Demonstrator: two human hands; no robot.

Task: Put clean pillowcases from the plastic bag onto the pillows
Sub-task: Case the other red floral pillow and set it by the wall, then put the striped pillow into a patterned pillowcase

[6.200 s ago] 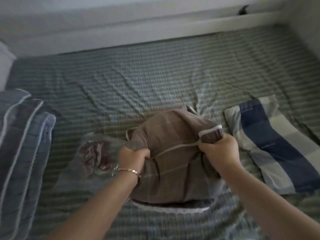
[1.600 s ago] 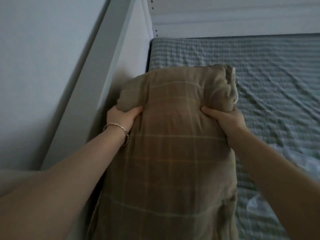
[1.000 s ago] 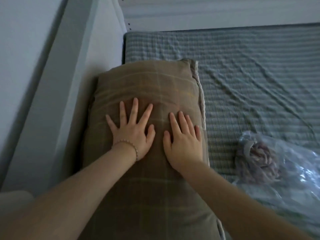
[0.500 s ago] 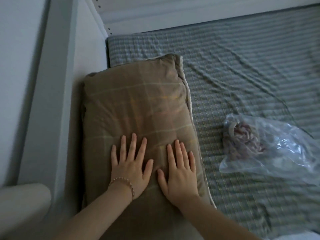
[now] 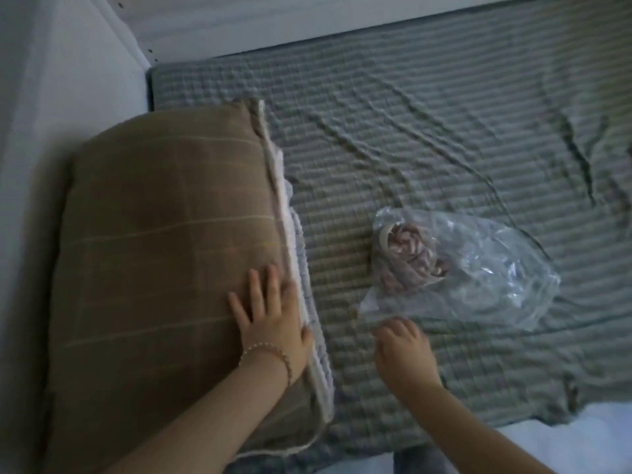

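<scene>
- Looks done for the plump pillow in a brown checked fabric case [image 5: 164, 254] with a white trimmed edge: filled out, smooth, lying on the grey-green checked bed sheet [image 5: 427, 124]
- Rests the left hand [image 5: 270, 323] flat on that pillow near its right edge, fingers straight and slightly spread, gripping nothing
- Holds the right hand [image 5: 403, 357] low over the sheet just right of the pillow, fingers loosely bent around nothing; too blurred to tell whether the fingertips touch plastic
- Leaves a rolled pinkish-brown fabric pillowcase [image 5: 407, 258] inside the crumpled clear plastic bag [image 5: 496, 268], right of the pillow, apart from it across a strip of sheet
- Calls next, probably, for pulling that case out and fitting it on a second pillow; shows no bare pillow near the brown one
</scene>
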